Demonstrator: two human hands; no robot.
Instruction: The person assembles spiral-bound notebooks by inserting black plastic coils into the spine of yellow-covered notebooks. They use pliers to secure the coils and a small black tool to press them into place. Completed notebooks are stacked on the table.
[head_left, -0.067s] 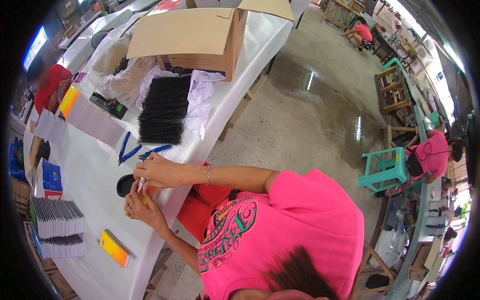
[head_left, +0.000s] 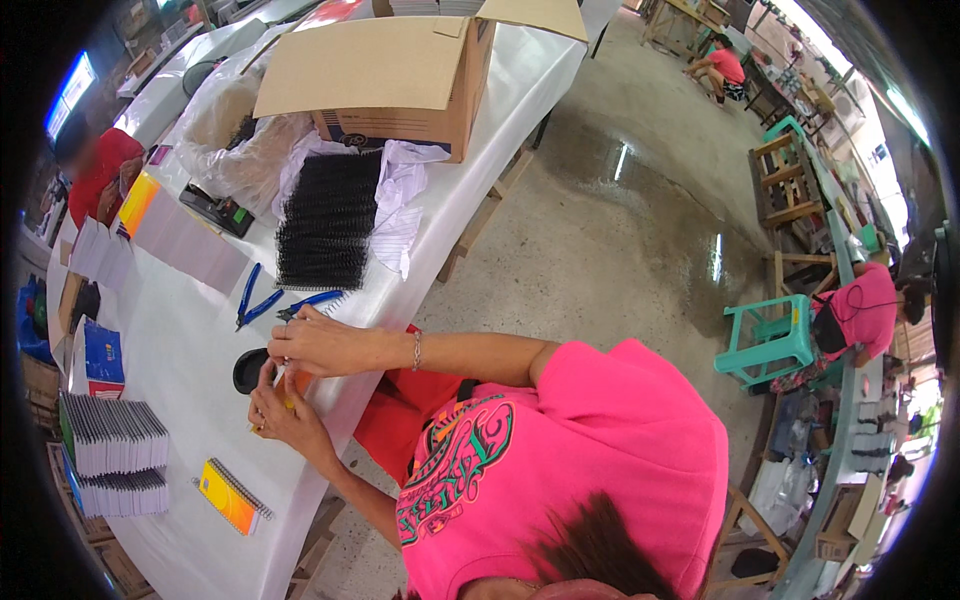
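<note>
My left hand (head_left: 285,408) is closed round a small yellow-and-orange notebook (head_left: 303,381), mostly hidden by my fingers. Bent over its white edge, my right hand (head_left: 305,343) has its fingertips pressed together; what they pinch is hidden. A stretch of thin spiral wire (head_left: 334,304) shows just beyond the right hand, beside blue-handled cutters (head_left: 312,302). Another blue-handled tool (head_left: 250,300) lies with its handles spread. Next to my fingertips sits a round black dish (head_left: 250,371). A yellow spiral notebook (head_left: 231,496) lies flat on the table, nearer my left arm.
Black spiral coils (head_left: 325,220) lie massed on white paper before a cardboard box (head_left: 400,110). Stacked spiral notebooks (head_left: 115,435) stand at the left. A black stapler-like tool (head_left: 217,209) sits by a plastic bag (head_left: 235,140). A person in red (head_left: 105,170) sits across the table.
The fingers of my right hand have shifted slightly over the notebook's white edge, covering more of it. My left hand stays in place.
</note>
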